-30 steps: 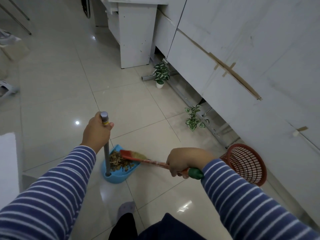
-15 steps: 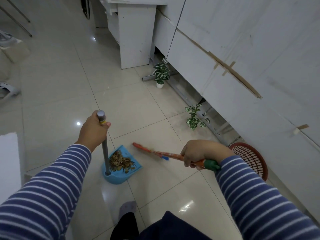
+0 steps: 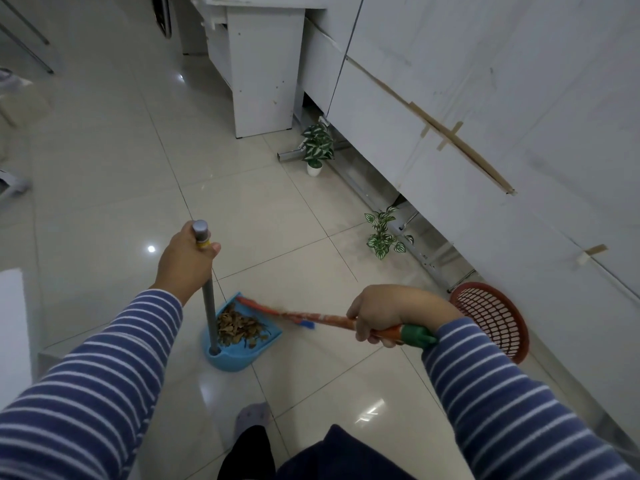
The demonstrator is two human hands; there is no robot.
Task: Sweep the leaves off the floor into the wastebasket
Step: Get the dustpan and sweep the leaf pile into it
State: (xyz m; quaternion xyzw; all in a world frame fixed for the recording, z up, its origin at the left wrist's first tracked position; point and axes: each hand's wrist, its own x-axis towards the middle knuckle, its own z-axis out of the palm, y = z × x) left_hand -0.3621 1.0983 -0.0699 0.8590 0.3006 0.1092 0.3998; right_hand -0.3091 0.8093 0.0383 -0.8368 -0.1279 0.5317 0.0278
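A blue dustpan (image 3: 242, 351) stands on the tiled floor, filled with a heap of dry brown leaves (image 3: 239, 329). Its grey upright handle (image 3: 209, 306) is gripped near the top by my left hand (image 3: 185, 263). My right hand (image 3: 391, 315) is closed around an orange hand broom (image 3: 294, 315) with a green end cap. The blurred broom head lies at the dustpan's open far edge. A red mesh wastebasket (image 3: 495, 322) stands to the right against the white wall, just behind my right wrist.
Two small potted plants (image 3: 317, 148) (image 3: 382, 233) stand along the foot of the white cabinets (image 3: 450, 98) on the right. A white cabinet end (image 3: 263, 71) sits at the back. My socked foot (image 3: 252, 417) is below the dustpan. A white object edges in at far left.
The broom swung out to the right of the dustpan and has come back, its head now at the pan's mouth. My left hand kept the dustpan handle still.
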